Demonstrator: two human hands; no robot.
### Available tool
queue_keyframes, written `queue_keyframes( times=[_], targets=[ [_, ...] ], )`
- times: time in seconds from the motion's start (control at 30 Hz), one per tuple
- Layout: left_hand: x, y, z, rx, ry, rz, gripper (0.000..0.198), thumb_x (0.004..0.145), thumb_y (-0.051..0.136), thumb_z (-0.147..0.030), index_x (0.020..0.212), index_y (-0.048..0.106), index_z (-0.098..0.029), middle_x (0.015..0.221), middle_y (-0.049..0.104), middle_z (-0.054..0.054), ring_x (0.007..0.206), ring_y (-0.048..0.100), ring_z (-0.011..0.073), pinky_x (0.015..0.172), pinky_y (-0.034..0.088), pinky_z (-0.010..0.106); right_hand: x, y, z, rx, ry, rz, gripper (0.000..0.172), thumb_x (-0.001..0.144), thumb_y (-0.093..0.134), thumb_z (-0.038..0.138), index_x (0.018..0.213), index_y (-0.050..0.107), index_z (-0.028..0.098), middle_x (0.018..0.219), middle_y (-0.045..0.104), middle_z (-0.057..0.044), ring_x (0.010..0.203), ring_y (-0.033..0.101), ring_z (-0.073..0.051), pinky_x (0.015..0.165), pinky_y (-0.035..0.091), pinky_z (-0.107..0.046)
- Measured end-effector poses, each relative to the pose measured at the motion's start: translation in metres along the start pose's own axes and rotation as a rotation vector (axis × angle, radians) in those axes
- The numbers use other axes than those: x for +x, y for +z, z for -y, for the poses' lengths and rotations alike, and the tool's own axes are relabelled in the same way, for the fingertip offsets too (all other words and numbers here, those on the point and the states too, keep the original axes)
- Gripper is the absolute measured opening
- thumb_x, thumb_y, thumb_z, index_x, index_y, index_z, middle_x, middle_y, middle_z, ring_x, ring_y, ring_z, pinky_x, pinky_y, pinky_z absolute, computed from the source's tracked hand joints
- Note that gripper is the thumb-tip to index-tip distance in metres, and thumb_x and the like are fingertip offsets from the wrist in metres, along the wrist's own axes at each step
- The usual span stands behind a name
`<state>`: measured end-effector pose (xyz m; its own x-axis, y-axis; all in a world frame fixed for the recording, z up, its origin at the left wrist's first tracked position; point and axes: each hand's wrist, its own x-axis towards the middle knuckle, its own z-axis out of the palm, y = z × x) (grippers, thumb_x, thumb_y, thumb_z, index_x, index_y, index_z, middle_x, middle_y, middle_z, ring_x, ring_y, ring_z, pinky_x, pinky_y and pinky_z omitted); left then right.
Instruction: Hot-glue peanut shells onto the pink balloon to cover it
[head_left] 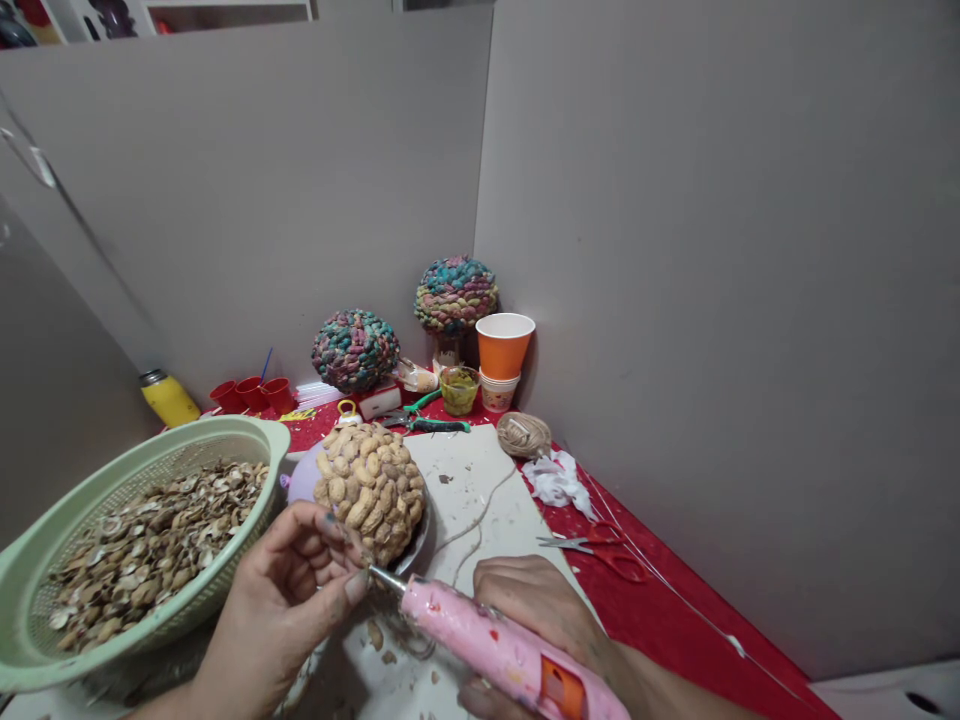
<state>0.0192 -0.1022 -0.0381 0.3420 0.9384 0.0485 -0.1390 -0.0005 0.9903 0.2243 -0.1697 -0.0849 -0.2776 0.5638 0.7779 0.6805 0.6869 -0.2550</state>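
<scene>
My right hand (536, 600) is wrapped around a pink hot glue gun (480, 635), its metal nozzle pointing up and left. The nozzle tip meets the fingertips of my left hand (296, 590), which pinch a small peanut shell (365, 562), mostly hidden by the fingers. Just behind them sits a ball covered with peanut shells (371, 485), and a bare part of a purple balloon (304, 478) shows on its left side. To the left, a green colander (270, 432) holds a heap of loose shell pieces (161, 545).
Two painted shell-covered balls (355, 350) stand at the back, near orange paper cups (506, 348). Pliers (427, 424), a twine ball (523, 435) and red-handled scissors (607, 550) lie around the white board (480, 490). Grey walls (675, 300) border the table.
</scene>
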Motion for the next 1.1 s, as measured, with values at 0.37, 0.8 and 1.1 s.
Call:
queue_keyframes(
  times=[0.37, 0.8, 1.1],
  targets=[
    [0.003, -0.004, 0.001, -0.001, 0.002, 0.016, 0.031, 0.063, 0.086, -0.022, 0.079, 0.06, -0.019, 0.075, 0.069, 0.002, 0.069, 0.064, 0.0141, 0.066, 0.054, 0.021, -0.004, -0.001, -0.001, 0.007, 0.034, 0.065, 0.043, 0.094, 0.049, 0.047, 0.06, 0.042, 0.022, 0.052, 0.041, 0.005, 0.046, 0.039, -0.011, 0.046, 0.029, -0.025],
    [0.005, -0.01, 0.001, 0.009, 0.044, 0.044, 0.027, 0.07, 0.082, -0.019, 0.083, 0.058, -0.02, 0.078, 0.069, -0.001, 0.073, 0.066, 0.0119, 0.07, 0.055, 0.018, 0.004, -0.004, 0.002, -0.059, 0.005, 0.059, 0.048, 0.098, 0.037, 0.045, 0.056, 0.04, 0.021, 0.048, 0.036, 0.005, 0.042, 0.033, -0.01, 0.044, 0.025, -0.026],
    [0.007, -0.011, 0.004, -0.01, 0.063, -0.005, 0.029, 0.066, 0.084, -0.017, 0.081, 0.059, -0.02, 0.074, 0.066, -0.003, 0.068, 0.066, 0.0109, 0.065, 0.055, 0.016, 0.006, -0.005, 0.003, -0.103, -0.019, 0.066, 0.052, 0.1, 0.031, 0.046, 0.056, 0.039, 0.021, 0.048, 0.037, 0.005, 0.042, 0.032, -0.01, 0.044, 0.025, -0.025]
  ],
)
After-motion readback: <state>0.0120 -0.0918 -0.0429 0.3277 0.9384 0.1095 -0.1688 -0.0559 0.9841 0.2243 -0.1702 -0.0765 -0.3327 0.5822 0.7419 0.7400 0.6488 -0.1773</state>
